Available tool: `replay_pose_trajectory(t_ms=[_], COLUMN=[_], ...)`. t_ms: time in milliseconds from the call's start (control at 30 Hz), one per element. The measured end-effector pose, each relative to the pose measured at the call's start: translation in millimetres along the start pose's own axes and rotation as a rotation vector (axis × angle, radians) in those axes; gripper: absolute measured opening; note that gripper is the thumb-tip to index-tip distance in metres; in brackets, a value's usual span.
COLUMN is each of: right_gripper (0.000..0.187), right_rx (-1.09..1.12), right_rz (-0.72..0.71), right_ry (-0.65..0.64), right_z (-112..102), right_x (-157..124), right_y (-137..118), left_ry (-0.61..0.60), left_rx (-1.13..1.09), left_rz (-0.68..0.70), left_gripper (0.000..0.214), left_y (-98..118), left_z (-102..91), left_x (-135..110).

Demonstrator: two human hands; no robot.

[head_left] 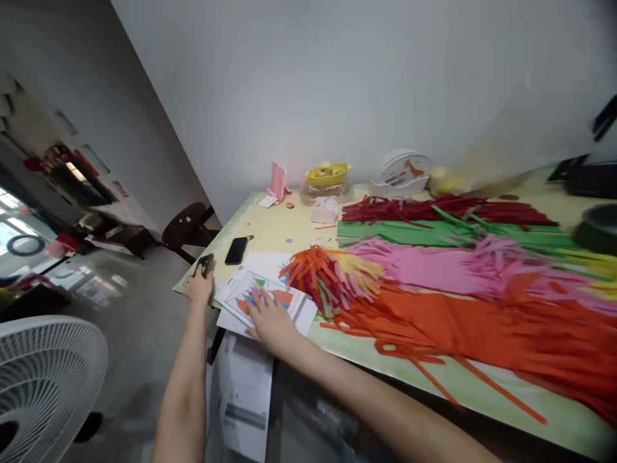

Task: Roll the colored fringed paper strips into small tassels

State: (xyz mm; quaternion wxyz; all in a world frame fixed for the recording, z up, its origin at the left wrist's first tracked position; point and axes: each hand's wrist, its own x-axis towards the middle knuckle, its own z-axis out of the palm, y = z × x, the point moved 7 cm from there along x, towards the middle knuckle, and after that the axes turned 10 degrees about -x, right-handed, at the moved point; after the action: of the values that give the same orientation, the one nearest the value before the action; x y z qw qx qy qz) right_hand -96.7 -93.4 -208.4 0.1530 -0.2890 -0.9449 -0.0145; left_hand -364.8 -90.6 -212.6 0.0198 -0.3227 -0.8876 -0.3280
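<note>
My left hand reaches to the table's near left corner and closes on a small dark device. My right hand lies flat, fingers spread, on a white sheet printed with coloured triangles, which rests on other white papers. A black phone lies on the table just beyond the left hand. Right of the sheet sits a bundle of orange and yellow paper strips.
Long piles of red, green, pink and orange paper strips cover the table's right side. A pink stand, a yellow bowl and a white holder stand by the wall. A fan and a dark chair stand on the floor to the left.
</note>
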Motion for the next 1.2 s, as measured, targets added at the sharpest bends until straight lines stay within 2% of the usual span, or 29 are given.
replay_pose_trajectory(t_ms=[33,133,200,300,400,500,533,600,667,733,833,1000,1100,1200], right_gripper=[0.056,0.061,0.065,0.064,0.05,0.047,0.047,0.048,0.05,0.054,0.058,0.054,0.052,0.045], right_rx=[-0.003,-0.1,-0.12,-0.084,-0.071,-0.064,-0.059,-0.049,-0.042,-0.037,-0.024,0.003,0.014,0.004], right_rz=[0.035,0.334,0.444,0.465,0.447,0.413,0.4,0.379,0.356,0.323,0.268,0.118,0.046,-0.039], right_ry=[0.04,0.103,0.017,-0.143,-0.156,-0.095,-0.071,-0.014,0.052,0.117,0.192,0.361,0.331,0.233], right_z=[-13,-40,-33,2,27,32,30,25,16,5,-10,-38,-40,-30], right_x=[4,9,7,-6,-21,-26,-27,-28,-31,-37,-59,-120,-151,-164], right_y=[21,105,146,171,171,169,171,176,183,188,188,164,139,109], left_ry=[0.007,0.016,0.003,-0.003,-0.017,-0.178,-0.232,-0.302,-0.324,-0.316,-0.26,-0.172,-0.189,-0.198], left_rx=[0.044,0.119,0.144,0.157,0.143,0.067,0.078,0.156,0.233,0.266,0.25,0.194,0.17,0.143], left_rz=[-0.01,-0.018,-0.005,0.045,0.204,0.549,0.613,0.626,0.572,0.537,0.561,0.586,0.562,0.529], left_gripper=[0.059,0.057,0.056,0.058,0.058,0.053,0.054,0.064,0.067,0.059,0.044,0.037,0.035,0.035], left_y=[0,1,4,20,52,94,102,107,105,102,102,109,113,116], left_z=[4.0,12.4,12.4,3.6,-1.2,15.5,23.3,38.2,48.1,52.0,49.1,40.1,40.0,39.9], left_x=[-3,-9,-10,-19,-58,-138,-166,-209,-233,-241,-239,-237,-238,-239])
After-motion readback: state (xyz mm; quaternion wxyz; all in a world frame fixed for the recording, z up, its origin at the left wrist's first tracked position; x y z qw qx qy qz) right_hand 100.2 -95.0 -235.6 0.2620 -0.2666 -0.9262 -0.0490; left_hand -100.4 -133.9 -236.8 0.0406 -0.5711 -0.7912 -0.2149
